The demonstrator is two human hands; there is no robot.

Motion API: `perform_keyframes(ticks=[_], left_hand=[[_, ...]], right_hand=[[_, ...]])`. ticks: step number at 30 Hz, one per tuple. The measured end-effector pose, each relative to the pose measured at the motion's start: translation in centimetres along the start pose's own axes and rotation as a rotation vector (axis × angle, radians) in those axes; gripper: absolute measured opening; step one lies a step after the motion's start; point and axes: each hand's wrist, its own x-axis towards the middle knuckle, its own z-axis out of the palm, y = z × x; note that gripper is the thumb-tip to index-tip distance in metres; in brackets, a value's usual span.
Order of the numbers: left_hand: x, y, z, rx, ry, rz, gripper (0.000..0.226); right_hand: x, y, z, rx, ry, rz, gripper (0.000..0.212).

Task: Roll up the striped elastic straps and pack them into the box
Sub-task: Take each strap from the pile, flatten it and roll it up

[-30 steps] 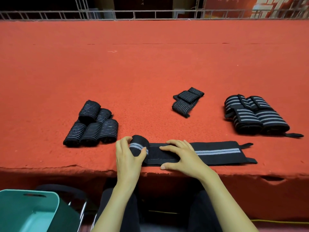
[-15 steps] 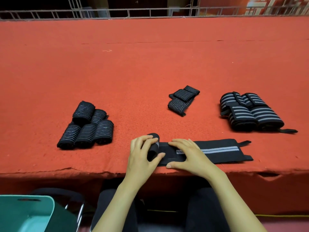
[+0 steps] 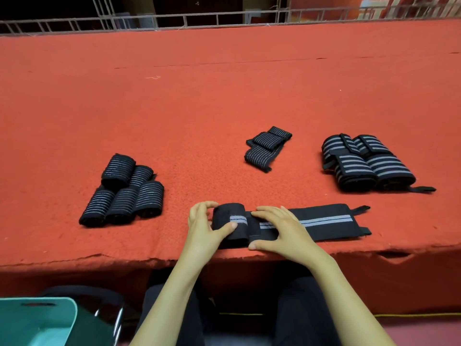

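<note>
One striped strap [image 3: 324, 222], partly rolled, lies flat along near edge of red surface [image 3: 224, 96]. Left hand [image 3: 202, 228]: fingers and thumb curled round rolled end. Right hand [image 3: 282, 231]: fingers straight, close together, pressing flat part just beside roll. Five rolled straps [image 3: 124, 193] toward left edge; folded strap [image 3: 267, 148] mid-surface; heap of broad-striped straps [image 3: 366, 163] toward right edge. Teal box [image 3: 37, 320] below near edge, at left.

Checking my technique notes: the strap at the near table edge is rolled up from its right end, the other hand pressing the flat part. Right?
No. The head view shows the strap rolled up from its left end, where the left hand holds the roll; the right hand presses the flat part, at the near table edge.
</note>
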Motion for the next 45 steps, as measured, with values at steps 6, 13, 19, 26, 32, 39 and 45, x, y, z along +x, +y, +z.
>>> perform_keyframes(ticks=[6, 13, 19, 26, 32, 39, 45], left_hand=[[0.0, 0.3, 0.5, 0.053, -0.032, -0.122, 0.051], [-0.8, 1.1, 1.6, 0.115, 0.069, -0.029, 0.052], [-0.9, 0.8, 0.1, -0.006, 0.076, -0.030, 0.049], [-1.7, -0.9, -4.6, 0.088, 0.308, 0.020, 0.056], [-1.2, -1.4, -3.9, 0.247, 0.438, 0.136, 0.051], [-0.8, -1.6, -1.7, 0.427, 0.378, 0.319, 0.054], [-0.7, -1.8, -1.8, 0.415, 0.293, 0.338, 0.056]], right_hand=[[-0.1, -0.1, 0.0, -0.002, -0.007, -0.007, 0.085], [-0.1, -0.3, 0.1, -0.019, -0.016, 0.005, 0.088], [0.7, -1.9, -0.3, 0.006, -0.126, 0.003, 0.079], [3.6, -6.2, 2.8, 0.062, -0.249, -0.077, 0.074], [3.8, -5.4, 2.4, 0.030, -0.211, -0.050, 0.076], [2.3, -2.7, 1.6, 0.006, -0.093, -0.025, 0.085], [2.4, -2.3, 2.3, 0.008, -0.051, -0.017, 0.089]])
